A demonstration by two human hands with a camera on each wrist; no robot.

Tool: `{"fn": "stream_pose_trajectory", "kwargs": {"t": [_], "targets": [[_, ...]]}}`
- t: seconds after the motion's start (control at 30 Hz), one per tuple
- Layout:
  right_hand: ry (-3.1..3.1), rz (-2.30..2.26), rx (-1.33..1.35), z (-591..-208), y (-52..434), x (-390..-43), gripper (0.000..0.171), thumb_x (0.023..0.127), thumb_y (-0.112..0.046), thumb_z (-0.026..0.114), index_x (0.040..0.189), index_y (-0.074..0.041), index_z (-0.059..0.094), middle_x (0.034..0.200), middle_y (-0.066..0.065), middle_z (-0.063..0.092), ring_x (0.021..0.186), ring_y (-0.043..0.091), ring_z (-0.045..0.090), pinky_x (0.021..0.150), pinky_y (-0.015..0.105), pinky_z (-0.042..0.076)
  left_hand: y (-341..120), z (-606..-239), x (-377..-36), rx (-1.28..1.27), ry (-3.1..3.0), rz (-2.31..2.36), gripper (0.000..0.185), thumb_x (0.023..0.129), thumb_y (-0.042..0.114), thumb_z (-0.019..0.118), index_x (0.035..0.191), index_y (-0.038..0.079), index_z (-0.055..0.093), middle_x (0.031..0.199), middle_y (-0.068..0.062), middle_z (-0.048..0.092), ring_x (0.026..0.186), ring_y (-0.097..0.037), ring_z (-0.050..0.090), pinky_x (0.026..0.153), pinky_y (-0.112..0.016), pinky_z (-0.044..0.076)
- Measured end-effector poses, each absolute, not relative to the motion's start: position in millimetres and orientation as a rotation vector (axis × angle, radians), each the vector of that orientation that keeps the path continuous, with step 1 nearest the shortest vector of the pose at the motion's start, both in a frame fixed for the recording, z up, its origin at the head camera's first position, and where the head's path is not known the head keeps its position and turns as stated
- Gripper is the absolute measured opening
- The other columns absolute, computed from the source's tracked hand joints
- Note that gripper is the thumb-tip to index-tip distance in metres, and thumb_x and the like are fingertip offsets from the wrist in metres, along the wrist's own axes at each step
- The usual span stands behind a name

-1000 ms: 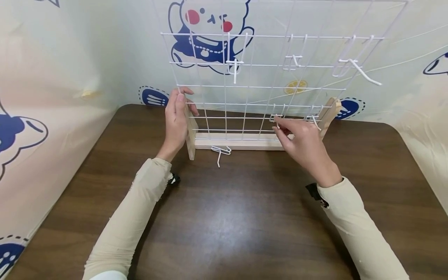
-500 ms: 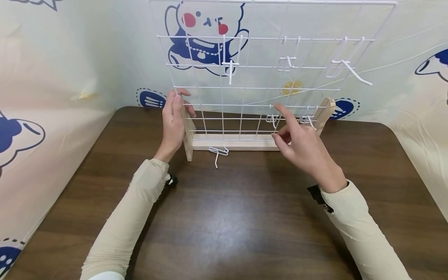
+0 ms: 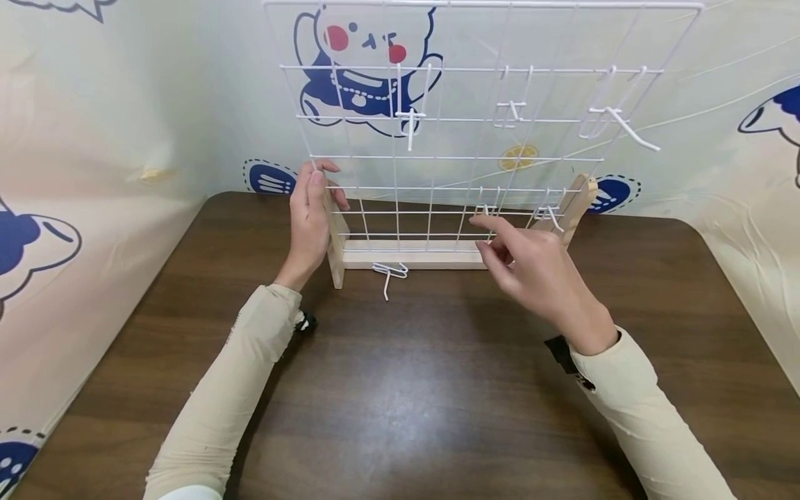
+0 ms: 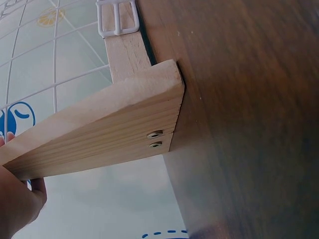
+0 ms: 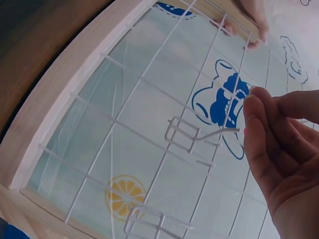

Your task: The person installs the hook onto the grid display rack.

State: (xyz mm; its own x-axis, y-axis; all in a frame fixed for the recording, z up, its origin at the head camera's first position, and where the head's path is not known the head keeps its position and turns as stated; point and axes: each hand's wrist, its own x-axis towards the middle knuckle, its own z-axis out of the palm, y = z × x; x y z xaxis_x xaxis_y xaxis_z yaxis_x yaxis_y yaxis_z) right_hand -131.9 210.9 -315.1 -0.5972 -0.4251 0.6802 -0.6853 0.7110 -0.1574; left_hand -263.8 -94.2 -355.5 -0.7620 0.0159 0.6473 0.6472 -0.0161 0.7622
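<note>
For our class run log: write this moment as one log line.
left hand: grips wire grid edge at wooden stand | right hand: fingertips at low hook, no grasp | spare hook: on table

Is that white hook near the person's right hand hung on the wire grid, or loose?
Hung. The hook sits clipped on the wire grid, and the right hand is beside its tip, not gripping it.

Right hand [image 3: 531, 267] lower than a moment ago — forefinger down from the grid [image 3: 437, 173] to the hook [image 3: 486, 210]
</note>
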Motion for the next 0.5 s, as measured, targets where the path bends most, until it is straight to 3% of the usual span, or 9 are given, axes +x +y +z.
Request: {"fn": "stream_pose_trajectory", "kwargs": {"t": [0.2,0.5], "targets": [[-2.223,0.578,0.904,-316,204,-129,0.022,0.087,0.002,0.064,0.108,-0.004,0.069,0.065,-0.001,0.056,0.052,0.007,0.043,0.048,0.025,0.038,-92,-352,-260,-0.663,-1.83,-1.833,0.031,0.107,0.014,0.031,0.114,-0.003,0.056,0.08,-0.029,0.05,0.065,-0.03,0.054,0.066,-0.031,0.049],[-2.226,0.551,0.982,-329,190,-130,0.022,0.087,-0.001,0.065,0.109,-0.003,0.069,0.071,0.004,0.064,0.056,0.013,0.055,0.053,0.034,0.05,-88,-335,-243,-0.668,-1.832,-1.825,0.029,0.106,0.011,0.031,0.11,-0.005,0.055,0.081,-0.03,0.048,0.065,-0.033,0.052,0.067,-0.03,0.048]]}}
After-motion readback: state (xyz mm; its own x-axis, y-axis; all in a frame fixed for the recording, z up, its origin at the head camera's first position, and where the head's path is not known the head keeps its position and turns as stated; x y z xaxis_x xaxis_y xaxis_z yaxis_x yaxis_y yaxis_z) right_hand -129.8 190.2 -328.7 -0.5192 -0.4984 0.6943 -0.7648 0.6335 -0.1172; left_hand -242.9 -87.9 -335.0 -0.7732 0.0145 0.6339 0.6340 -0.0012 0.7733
